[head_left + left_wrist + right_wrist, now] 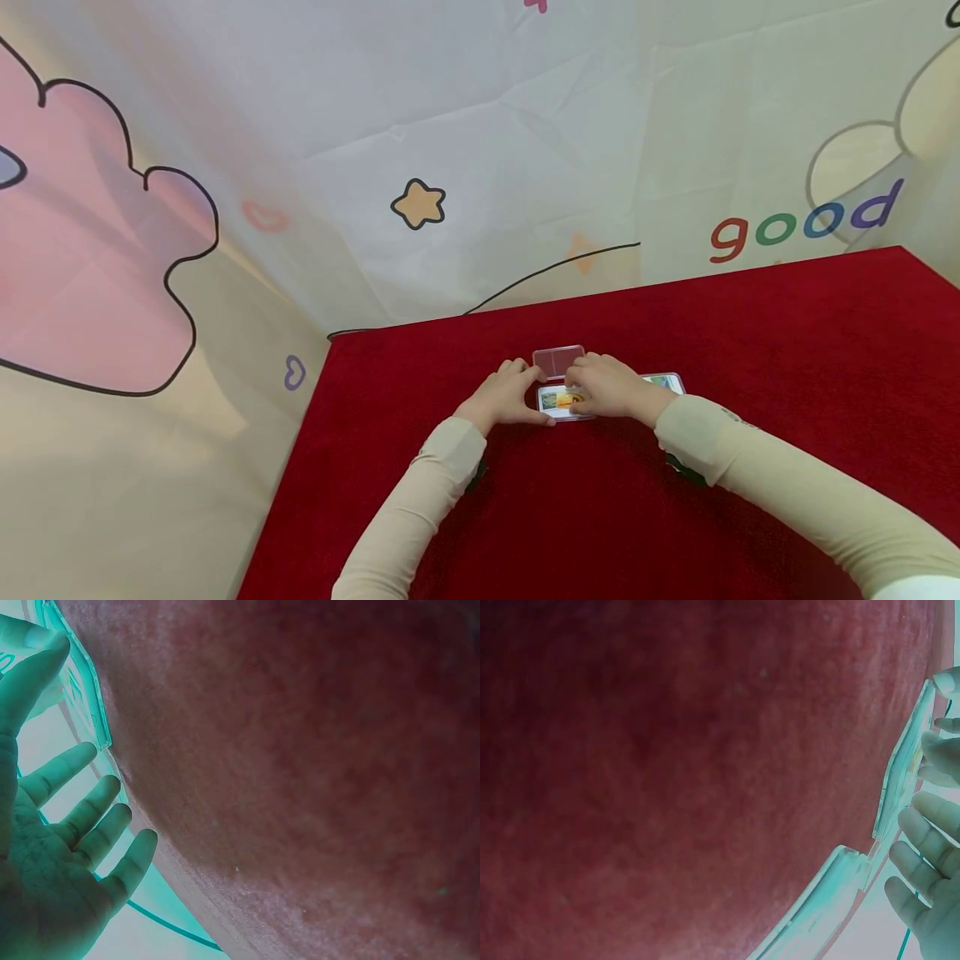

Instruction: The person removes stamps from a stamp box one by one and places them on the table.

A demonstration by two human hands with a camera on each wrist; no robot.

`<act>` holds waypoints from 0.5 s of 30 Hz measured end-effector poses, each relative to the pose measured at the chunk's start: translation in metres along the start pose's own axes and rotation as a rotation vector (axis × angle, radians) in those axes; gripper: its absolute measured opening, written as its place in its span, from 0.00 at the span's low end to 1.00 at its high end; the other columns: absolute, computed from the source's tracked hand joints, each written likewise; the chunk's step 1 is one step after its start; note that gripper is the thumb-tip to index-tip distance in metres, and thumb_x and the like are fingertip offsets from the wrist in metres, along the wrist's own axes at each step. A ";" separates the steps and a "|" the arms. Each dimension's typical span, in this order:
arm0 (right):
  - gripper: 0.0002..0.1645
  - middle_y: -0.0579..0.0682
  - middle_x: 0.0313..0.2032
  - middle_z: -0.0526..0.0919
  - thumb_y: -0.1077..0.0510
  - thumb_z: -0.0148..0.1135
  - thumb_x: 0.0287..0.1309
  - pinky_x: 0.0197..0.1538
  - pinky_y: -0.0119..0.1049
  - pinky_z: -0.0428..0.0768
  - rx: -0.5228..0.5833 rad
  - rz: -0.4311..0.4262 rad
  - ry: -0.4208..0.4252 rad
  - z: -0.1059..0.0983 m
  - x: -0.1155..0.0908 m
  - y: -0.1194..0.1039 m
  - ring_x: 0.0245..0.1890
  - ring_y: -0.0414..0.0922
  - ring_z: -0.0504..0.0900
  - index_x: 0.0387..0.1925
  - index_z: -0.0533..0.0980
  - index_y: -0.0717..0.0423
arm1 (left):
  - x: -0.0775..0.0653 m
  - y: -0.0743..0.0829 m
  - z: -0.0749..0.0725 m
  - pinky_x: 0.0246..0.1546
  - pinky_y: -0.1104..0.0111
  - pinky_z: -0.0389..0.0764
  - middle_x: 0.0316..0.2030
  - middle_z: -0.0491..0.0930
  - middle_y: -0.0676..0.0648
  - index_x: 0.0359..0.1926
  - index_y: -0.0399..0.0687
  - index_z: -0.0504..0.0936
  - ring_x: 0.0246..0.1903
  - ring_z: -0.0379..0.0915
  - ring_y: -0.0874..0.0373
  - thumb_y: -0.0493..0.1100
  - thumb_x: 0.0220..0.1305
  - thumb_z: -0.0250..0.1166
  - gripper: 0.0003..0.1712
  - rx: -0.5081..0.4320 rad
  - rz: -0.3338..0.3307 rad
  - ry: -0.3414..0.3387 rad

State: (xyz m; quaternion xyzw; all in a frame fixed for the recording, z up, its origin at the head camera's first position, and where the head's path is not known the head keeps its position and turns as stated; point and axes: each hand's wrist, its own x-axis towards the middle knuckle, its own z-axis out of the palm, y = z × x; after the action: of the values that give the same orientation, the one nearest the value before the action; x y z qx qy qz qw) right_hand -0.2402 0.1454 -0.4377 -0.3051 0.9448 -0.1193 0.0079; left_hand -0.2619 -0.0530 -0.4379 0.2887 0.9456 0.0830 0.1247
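Observation:
A small clear plastic case lies open on the red cloth, its lid flat behind its base. The base holds a white card with small coloured pictures. My left hand is at the left of the case, thumb along the near edge, fingertips by the lid; its other fingers spread loosely in the left wrist view. From the right, my right hand reaches over the card, index finger and thumb apart on it, covering its right part. The right hand's remaining fingers extend loosely in the right wrist view.
A second flat clear case with a printed picture lies to the right, partly behind the right hand. The red cloth covers the table up to a pale printed backdrop at the back and left.

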 end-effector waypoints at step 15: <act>0.17 0.50 0.33 0.79 0.51 0.71 0.48 0.43 0.43 0.74 0.058 0.045 -0.024 0.000 0.000 0.000 0.36 0.46 0.73 0.36 0.81 0.59 | 0.000 -0.002 0.006 0.48 0.67 0.72 0.51 0.69 0.49 0.57 0.56 0.74 0.48 0.63 0.58 0.63 0.50 0.70 0.35 0.009 -0.004 0.000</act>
State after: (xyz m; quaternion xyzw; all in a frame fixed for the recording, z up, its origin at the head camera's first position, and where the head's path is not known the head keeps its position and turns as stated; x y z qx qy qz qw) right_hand -0.2405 0.1454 -0.4382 -0.2846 0.9474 -0.1430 0.0306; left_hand -0.2612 -0.0546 -0.4436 0.2872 0.9466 0.0785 0.1237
